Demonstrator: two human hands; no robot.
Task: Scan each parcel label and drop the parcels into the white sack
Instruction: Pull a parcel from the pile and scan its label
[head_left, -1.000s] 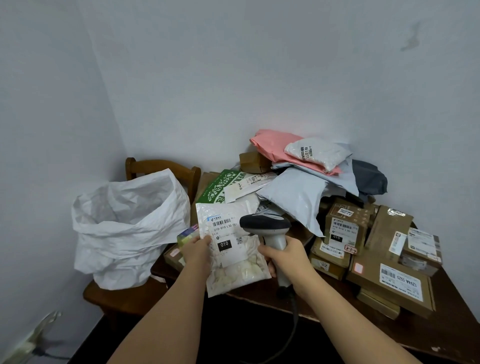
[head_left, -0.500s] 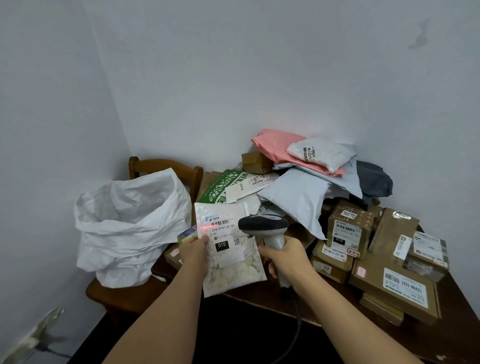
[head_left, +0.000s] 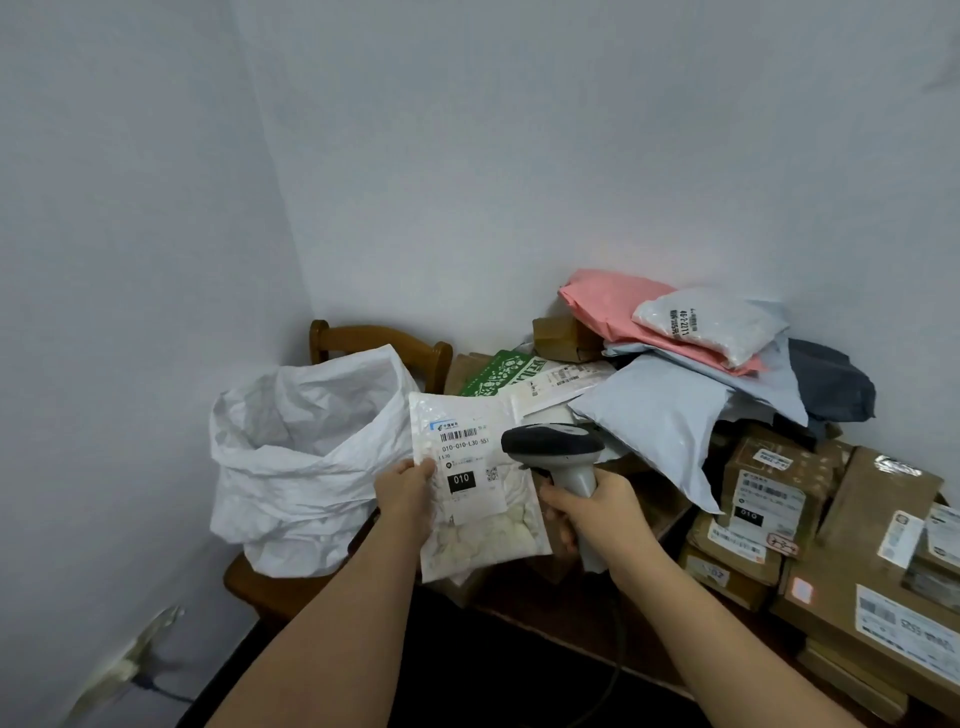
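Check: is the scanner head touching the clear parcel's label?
Cannot tell. In the head view the scanner head overlaps the right edge of the clear parcel, held by the left hand; one angle shows neither gap nor contact.

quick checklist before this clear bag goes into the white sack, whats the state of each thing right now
1. Left hand grips the clear parcel by its left edge: ok.
2. Right hand holds the scanner, its head beside the label: ok.
3. Label faces up and unfolded, barcode readable: ok.
4. Scan registered: cannot tell, no red line shows on the label now.
5. White sack stands open on the chair, mouth up: ok.
6. Path left from the parcel to the sack free of other parcels: ok.
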